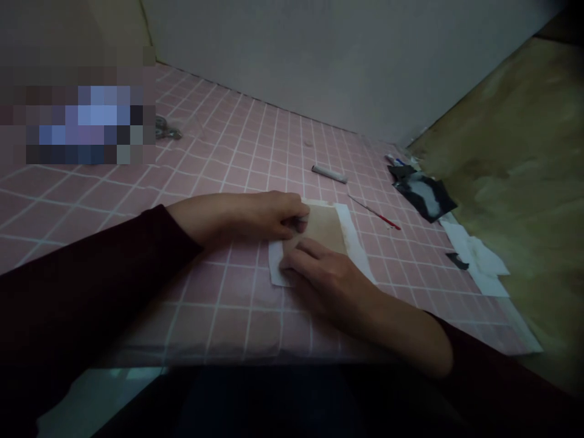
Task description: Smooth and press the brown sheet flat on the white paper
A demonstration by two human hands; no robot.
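Observation:
A tan rectangular sheet [325, 226] lies on a larger piece of white paper [356, 243] on the table. At its upper left, my left hand [274, 214] rests with its fingers curled and closed. My right hand [326, 277] lies over the lower left part of the sheet, thumb and fingers pinched together at its edge. Whatever sits between the fingers of either hand is hidden or too small to name. Just beyond the paper is a thin tool with a red handle [387, 222], and behind it a grey tube-like stick [329, 174].
The pink checked tablecloth [219, 304] covers the table up to a grey wall. On the right lie a black piece of wrapping [424, 194], white paper scraps [479, 261] and a small dark scrap [457, 261]. A metallic object [168, 129] stands at the far left beside a blurred patch.

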